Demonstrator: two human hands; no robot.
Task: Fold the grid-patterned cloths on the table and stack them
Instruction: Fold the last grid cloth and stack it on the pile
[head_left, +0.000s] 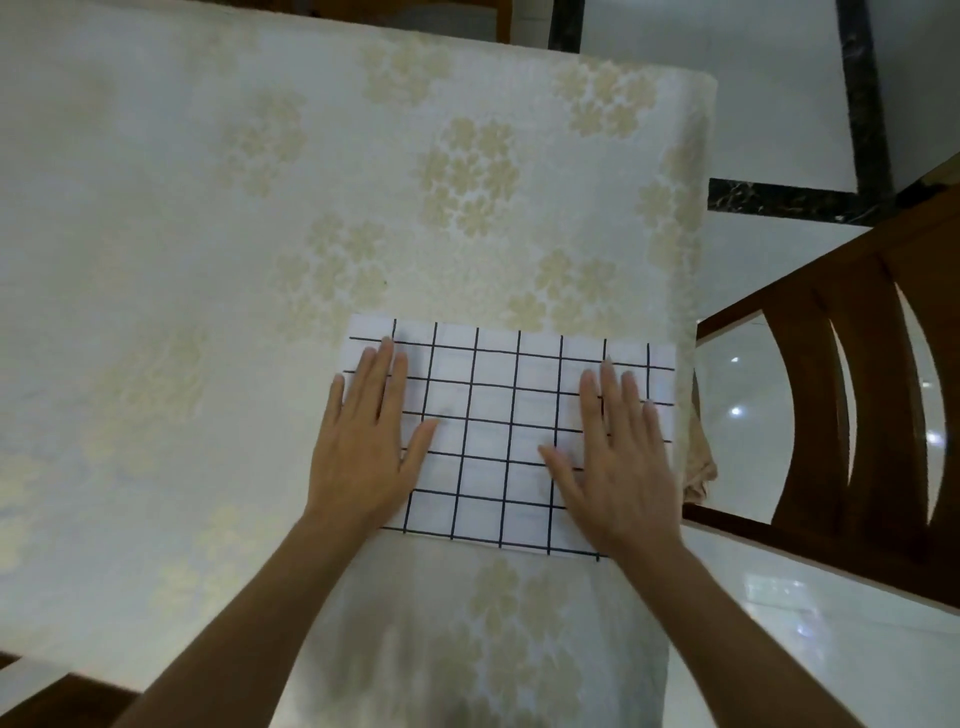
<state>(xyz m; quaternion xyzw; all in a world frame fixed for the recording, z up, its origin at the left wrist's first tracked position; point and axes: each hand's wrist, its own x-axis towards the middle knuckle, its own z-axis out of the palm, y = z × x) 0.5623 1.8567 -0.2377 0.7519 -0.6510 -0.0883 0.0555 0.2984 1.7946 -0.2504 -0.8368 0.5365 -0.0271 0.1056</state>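
Observation:
A white cloth with a dark grid pattern (498, 410) lies flat as a folded rectangle near the right end of the table. My left hand (369, 441) rests flat on its left side, fingers straight and slightly spread, reaching past the cloth's left edge. Flat on the cloth's right side lies my right hand (613, 457), fingers straight, thumb pointing inward. Neither hand grips the cloth. Only this one grid cloth is in view.
The table (208, 234) carries a cream tablecloth with pale flower prints; its right edge drops off just beyond the cloth. A dark wooden chair (841, 405) stands to the right on a glossy white tiled floor (779, 104).

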